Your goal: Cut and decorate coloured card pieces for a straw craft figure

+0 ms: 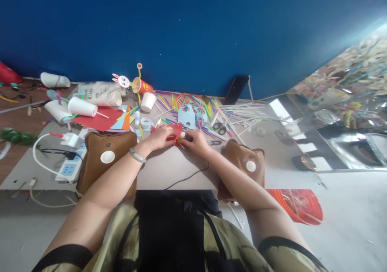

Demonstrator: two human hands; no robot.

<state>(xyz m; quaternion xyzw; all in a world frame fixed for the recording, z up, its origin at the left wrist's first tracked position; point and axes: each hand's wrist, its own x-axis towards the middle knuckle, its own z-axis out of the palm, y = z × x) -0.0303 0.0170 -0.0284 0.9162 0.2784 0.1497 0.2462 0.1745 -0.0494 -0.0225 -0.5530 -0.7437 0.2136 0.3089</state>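
Note:
My left hand (163, 138), with a bangle at its wrist, is closed on a piece of red paper (175, 128) near the middle of the table. Close against it, my right hand (196, 142) pinches a small yellow and white piece (181, 136) at the paper's lower right edge. What that piece is cannot be made out. Just behind the hands lies a light blue paper cutout (186, 116) with holes. A roll of tape (146, 122) is left of my left hand, and black-handled scissors (219, 127) lie beyond my right hand.
Many coloured pipe cleaners or straws (236, 115) spread along the blue wall (193, 38). Paper cups (83, 106) and coloured sheets (101, 119) lie at the left. Brown cushions (99, 143) flank my arms, near a power strip (69, 167). A dark phone (236, 90) leans behind.

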